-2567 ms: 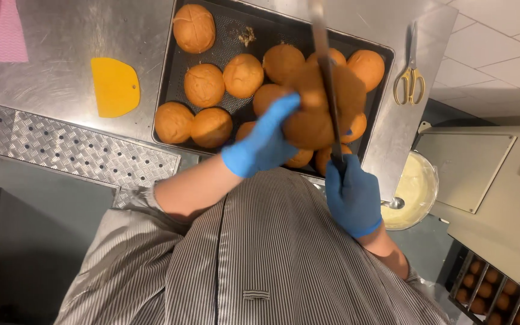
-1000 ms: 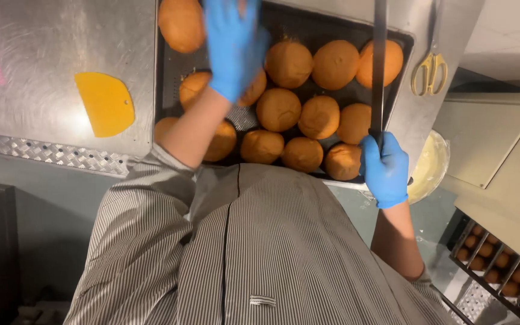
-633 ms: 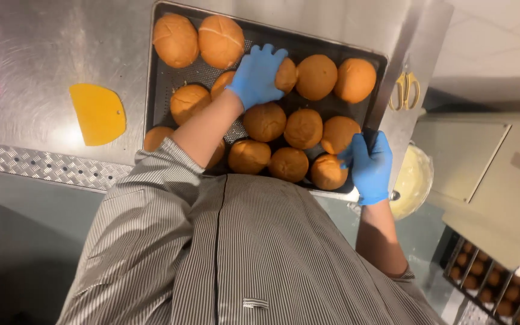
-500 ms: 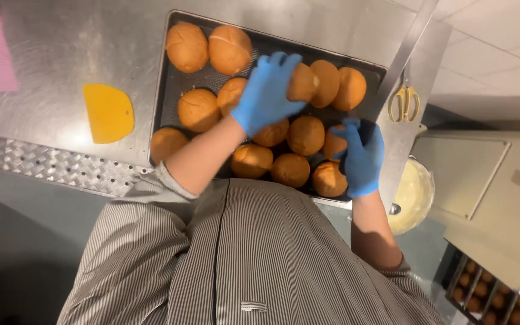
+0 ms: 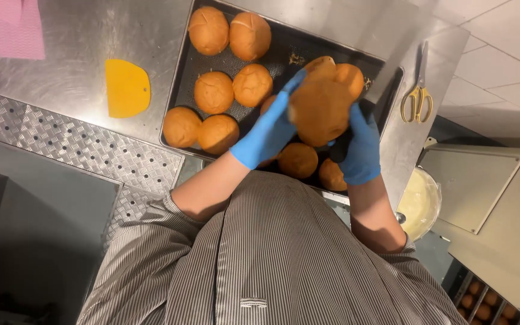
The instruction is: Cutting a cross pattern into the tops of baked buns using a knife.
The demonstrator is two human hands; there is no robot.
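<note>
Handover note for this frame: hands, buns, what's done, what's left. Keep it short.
Left hand, blue-gloved: holds a round bun lifted above the tray.
Right hand, blue-gloved: grip closed on a dark knife handle against the bun; blade not visible.
Baking tray: dark, on the steel counter, other buns sitting whole on it.
Nearby: yellow scraper to the left, scissors to the right.
Done: one bun picked up. No cut buns visible.
Left: the buns on the tray look untouched.
</note>
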